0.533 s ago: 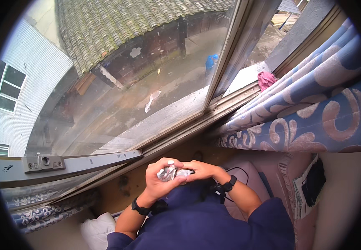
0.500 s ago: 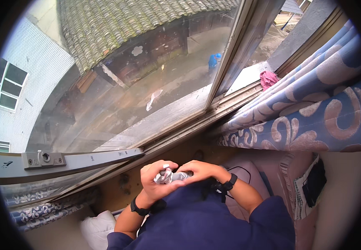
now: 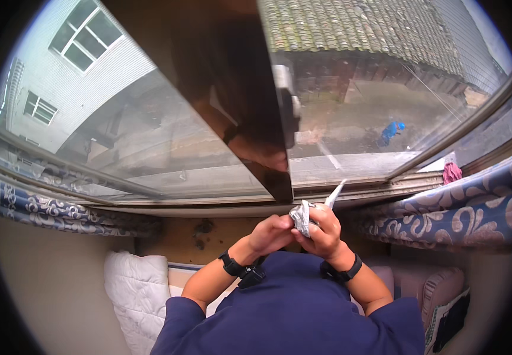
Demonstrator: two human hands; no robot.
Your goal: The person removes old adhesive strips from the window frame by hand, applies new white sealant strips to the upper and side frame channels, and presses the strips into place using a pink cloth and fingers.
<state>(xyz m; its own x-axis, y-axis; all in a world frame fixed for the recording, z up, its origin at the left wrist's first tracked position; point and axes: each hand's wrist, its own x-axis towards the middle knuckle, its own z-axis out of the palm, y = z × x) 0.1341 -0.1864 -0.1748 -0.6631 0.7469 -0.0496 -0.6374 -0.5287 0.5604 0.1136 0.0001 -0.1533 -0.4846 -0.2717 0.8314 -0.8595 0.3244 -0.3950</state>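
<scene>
Looking down, we see our right hand (image 3: 327,231) with its fingers closed around a crumpled silvery-white wad (image 3: 299,219), held just inside the window, in front of our chest. We cannot tell whether the wad is paper, foil or cloth, for the fingers cover much of it. A pale pointed piece (image 3: 338,193) juts out beyond that hand; where it joins the wad, if it does, is hidden. Our left hand (image 3: 270,234) has its fingers bent, the tips at the wad's near side; we cannot tell whether they grip it or merely touch. The dark glossy panel (image 3: 226,77) is cut off above and carries a blurred reflection. Outside, the blue shape (image 3: 392,132) is too small to identify, and the curtain (image 3: 439,216) partly hides the pink cloth (image 3: 451,173). Any print on the wad is too small for us to tell.
</scene>
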